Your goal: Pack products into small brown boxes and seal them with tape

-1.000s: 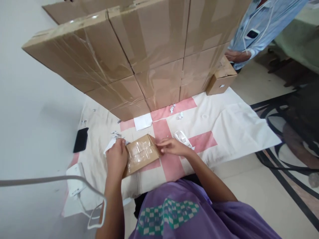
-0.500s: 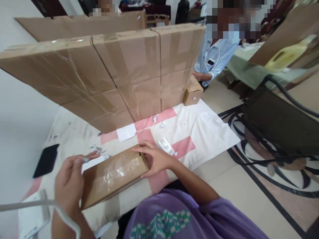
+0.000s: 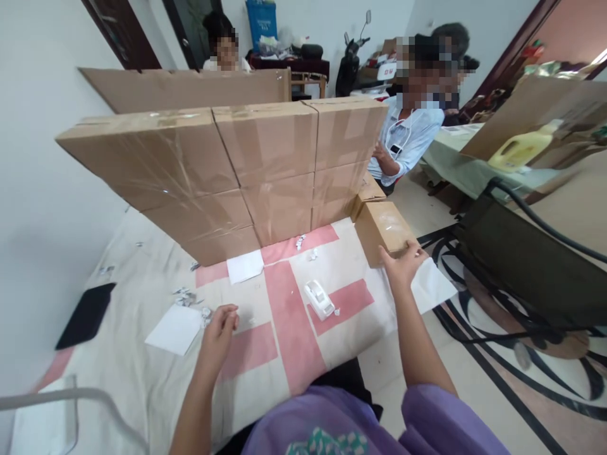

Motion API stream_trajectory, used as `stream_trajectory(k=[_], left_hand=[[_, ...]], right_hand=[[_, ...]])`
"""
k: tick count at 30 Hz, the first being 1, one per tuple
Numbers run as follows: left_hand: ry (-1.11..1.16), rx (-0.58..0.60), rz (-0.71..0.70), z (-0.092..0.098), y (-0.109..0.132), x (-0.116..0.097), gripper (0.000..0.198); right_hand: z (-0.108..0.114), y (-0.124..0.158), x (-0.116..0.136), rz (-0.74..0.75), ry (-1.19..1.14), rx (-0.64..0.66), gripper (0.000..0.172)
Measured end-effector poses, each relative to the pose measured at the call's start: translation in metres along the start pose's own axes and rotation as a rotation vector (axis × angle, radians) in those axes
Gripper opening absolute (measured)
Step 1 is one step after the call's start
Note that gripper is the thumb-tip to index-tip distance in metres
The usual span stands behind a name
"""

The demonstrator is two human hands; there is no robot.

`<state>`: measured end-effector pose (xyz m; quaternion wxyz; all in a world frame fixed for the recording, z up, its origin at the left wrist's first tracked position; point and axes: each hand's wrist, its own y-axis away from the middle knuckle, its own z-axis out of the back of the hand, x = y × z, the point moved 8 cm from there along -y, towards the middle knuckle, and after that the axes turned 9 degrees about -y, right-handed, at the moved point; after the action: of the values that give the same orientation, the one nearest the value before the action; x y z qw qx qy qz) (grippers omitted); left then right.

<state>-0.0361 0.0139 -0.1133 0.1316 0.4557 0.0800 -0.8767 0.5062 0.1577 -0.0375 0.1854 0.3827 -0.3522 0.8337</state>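
Observation:
My right hand [image 3: 403, 262] grips the near end of a small cardboard box [image 3: 379, 234], thumb on one side and fingers over the other. That box stands at the table's right edge, against another small box [image 3: 371, 188] behind it. Above the cloth at left is my left hand [image 3: 220, 325], its fingers curled together; whatever may be in them is hidden. Close by lie a white sheet of paper [image 3: 175, 330] and a pile of small crumpled scraps [image 3: 184, 297]. A white tape dispenser [image 3: 319, 299] rests on the cloth between my hands.
A wall of taped cardboard boxes [image 3: 275, 170] spans the table's far side. A person in a light blue shirt [image 3: 412, 136] is at its right end. A black flat object [image 3: 86, 315] lies at left. A dark chair [image 3: 512, 253] stands at right.
The cardboard box has gone from in front of me to the table's right edge, in my right hand. My left hand has left its side and moved right. The view has tilted up.

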Motion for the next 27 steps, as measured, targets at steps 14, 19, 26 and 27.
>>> stream_trajectory(k=[14,19,26,27], left_hand=[[-0.087,-0.32,0.107,0.096,-0.092,0.062,0.044],[-0.096,-0.182,0.045,0.099,-0.13,0.099,0.066],[0.226,-0.199,-0.088,0.083,-0.147,0.126,0.059],[0.273,-0.229,-0.078,0.088,-0.149,0.131,0.057]], right_hand=[[-0.01,0.14,0.101,0.45,-0.219,0.194,0.046],[-0.101,0.201,0.234,0.775,-0.438,0.533,0.013],[-0.248,0.332,0.447,1.163,-0.321,1.009,0.021],[-0.278,0.354,0.467,1.186,-0.165,1.064,0.028]])
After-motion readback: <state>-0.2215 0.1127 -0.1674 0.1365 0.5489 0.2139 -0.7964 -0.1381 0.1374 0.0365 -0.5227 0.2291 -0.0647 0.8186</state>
